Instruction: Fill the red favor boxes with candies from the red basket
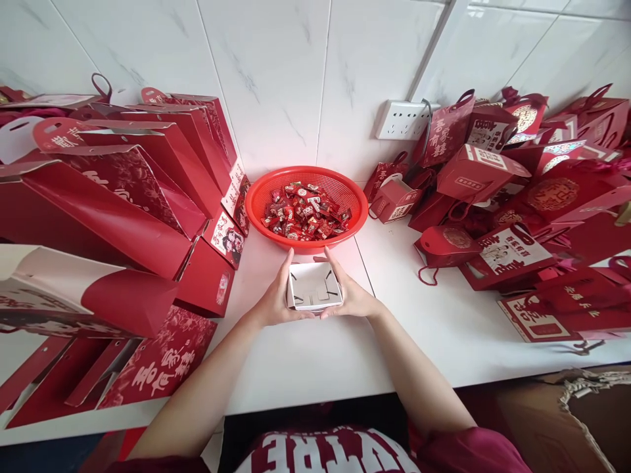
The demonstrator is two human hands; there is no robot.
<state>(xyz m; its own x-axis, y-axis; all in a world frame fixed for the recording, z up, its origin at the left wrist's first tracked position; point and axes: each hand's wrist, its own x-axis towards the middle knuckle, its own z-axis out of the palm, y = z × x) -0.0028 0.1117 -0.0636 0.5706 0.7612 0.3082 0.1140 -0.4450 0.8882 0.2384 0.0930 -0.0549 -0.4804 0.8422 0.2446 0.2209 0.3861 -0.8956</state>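
White open-topped cardboard box (315,307): held between our two hands, just in front of the round red plastic basket (251,207) of small wrapped sweets (310,211)
Left hand (274,299) and right hand (355,299): we're gripping the box, one from each side
Walls (296,288): squeeze too hard and they could buckle
Basket rim (302,245): fingertips (328,252) sit near, so a forward slip could knock it
Underside: hidden from us; the dark marks (331,293) inside, folds or slits, we can't tell

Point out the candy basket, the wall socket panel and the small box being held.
candy basket (306,246): head view, its near rim
wall socket panel (403,119): head view, its front face
small box (318,306): head view, its near edge
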